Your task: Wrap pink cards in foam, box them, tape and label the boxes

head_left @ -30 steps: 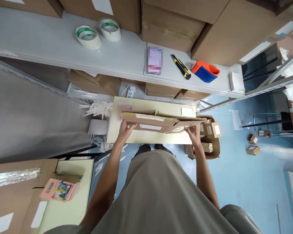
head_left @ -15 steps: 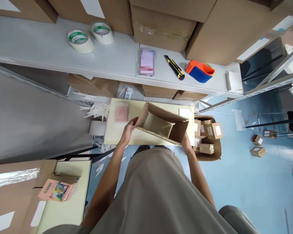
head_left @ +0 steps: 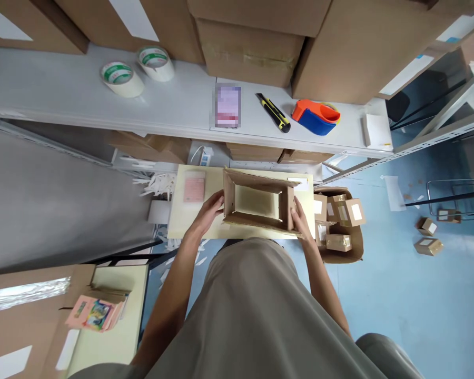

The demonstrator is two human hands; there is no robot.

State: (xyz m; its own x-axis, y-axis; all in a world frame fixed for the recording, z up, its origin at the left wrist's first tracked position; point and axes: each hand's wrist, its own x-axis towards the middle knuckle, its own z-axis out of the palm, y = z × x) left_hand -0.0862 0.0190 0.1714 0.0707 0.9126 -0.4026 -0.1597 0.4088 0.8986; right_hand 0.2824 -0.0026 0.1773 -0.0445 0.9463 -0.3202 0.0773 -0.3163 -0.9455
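Observation:
Between my two hands is a cardboard box [head_left: 258,225], open at top and bottom so that the pale yellow tabletop [head_left: 205,229] shows through it. My left hand [head_left: 209,213] presses its fingers against the box's left end. On the right end, my right hand [head_left: 301,218] grips the cardboard, with its thumb and fingers at the wall. A pink booklet or pack [head_left: 195,187] lies on the table left of the box. Just past the box's far right corner is a white label or paper [head_left: 299,183].
On the grey shelf [head_left: 181,108] ahead are tape rolls [head_left: 122,80], a yellow-black utility knife [head_left: 273,112] and an orange-blue tape dispenser [head_left: 316,117]. A large carton [head_left: 349,258] of small boxes stands right of the table. Pink packs [head_left: 97,313] lie lower left.
The box has turned from slanted to nearly level and straight with the table, and its open bottom now shows. My right hand has come up along its right end.

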